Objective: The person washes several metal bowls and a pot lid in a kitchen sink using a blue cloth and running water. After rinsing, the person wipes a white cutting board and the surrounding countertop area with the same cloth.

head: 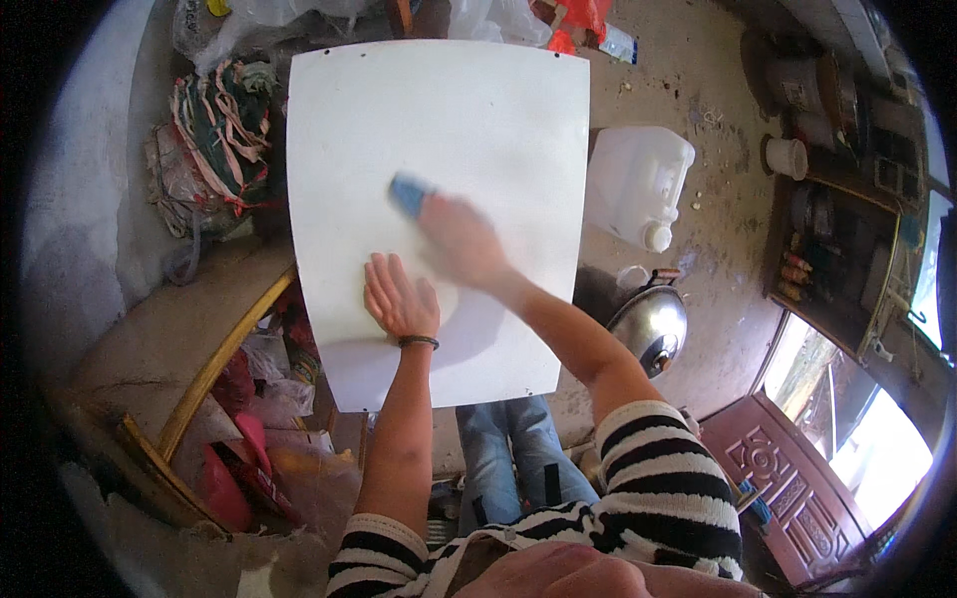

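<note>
A white rectangular board (441, 112) with small dark holes near its edges lies before me. Flat on its lower left part rests my left hand (402, 297), fingers together and palm down, with a dark band at the wrist. My right hand (462, 233), blurred by motion, grips a blue cloth or sponge (409, 194) against the middle of the board. Which of the two it is, the blur does not settle. Whatever supports the board is hidden beneath it.
Right of the board stand a white plastic jerrycan (635, 183) and a metal wok lid (652, 329). A bundle of cloth strips (224, 142) lies at the left, above a wooden-edged surface (224, 359). Plastic bags (493, 19) lie beyond the far edge. A carved reddish-brown door (785, 478) stands at lower right.
</note>
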Tool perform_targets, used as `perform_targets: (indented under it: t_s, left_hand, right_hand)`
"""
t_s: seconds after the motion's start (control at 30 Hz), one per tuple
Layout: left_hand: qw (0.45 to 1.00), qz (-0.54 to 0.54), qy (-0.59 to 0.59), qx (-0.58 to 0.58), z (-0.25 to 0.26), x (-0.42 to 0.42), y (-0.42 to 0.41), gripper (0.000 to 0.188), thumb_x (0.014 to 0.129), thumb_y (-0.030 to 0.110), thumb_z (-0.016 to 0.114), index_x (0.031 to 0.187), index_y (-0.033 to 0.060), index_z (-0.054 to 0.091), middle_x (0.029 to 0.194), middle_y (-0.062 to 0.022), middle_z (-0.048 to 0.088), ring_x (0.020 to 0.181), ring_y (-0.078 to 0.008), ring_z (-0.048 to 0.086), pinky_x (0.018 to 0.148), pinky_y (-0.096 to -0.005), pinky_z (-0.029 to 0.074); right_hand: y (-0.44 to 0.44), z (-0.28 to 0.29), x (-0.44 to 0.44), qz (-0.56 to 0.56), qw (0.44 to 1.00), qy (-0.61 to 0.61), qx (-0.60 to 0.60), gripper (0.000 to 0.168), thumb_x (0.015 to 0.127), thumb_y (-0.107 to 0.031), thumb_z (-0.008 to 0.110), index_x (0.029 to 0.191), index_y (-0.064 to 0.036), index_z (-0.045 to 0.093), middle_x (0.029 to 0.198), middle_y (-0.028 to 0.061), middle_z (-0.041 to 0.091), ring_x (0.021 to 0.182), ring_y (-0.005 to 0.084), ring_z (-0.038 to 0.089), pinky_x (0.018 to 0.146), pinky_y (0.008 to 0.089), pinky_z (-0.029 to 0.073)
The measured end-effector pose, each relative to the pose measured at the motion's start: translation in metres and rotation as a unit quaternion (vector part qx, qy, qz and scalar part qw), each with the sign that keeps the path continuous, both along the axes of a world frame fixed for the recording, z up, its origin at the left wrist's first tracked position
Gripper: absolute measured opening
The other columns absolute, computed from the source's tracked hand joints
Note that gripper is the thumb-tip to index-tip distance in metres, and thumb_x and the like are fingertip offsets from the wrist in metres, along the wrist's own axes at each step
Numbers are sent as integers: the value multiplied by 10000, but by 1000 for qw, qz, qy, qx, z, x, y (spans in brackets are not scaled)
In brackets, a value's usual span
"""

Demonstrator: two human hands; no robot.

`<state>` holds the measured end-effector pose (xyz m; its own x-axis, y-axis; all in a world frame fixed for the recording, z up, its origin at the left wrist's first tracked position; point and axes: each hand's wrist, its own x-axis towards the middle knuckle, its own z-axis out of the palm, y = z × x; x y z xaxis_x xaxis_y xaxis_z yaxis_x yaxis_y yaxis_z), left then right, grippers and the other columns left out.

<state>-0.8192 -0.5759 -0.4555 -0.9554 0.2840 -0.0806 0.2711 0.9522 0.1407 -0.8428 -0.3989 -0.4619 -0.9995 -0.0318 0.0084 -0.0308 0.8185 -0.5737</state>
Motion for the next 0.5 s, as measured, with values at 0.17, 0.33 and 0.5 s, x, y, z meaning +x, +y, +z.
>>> perform_targets:
  t_s: [0.17, 0.33, 0.5]
  left_hand:
    - [1000, 4, -13, 24, -1, -1, -2, 591, 858, 340, 424, 1359, 36, 346, 1441, -166, 287, 1332, -340, 261, 1054, -482, 205]
    - [998, 19, -58, 14, -3, 3, -5, 655, 811, 335, 501, 1375, 51, 327, 1455, -166, 257, 1348, -336, 231, 1061, -490, 186]
    - [995, 29, -90, 18, -6, 5, -9, 668, 800, 322, 517, 1381, 57, 321, 1461, -166, 244, 1352, -335, 224, 1063, -485, 198]
  right_hand:
    - [95, -14, -17, -53, 978, 6, 202, 685, 784, -362, 636, 1340, -52, 384, 1432, 128, 321, 1337, 282, 273, 1105, 432, 192]
    - [131, -17, -130, -93, 978, 88, 164, 741, 782, -442, 626, 1326, -5, 377, 1423, 193, 300, 1317, 350, 278, 1093, 439, 207]
    - [18, -30, -255, 44, 980, 128, 146, 761, 826, -538, 532, 1366, -37, 339, 1456, 145, 261, 1359, 274, 218, 1116, 383, 176]
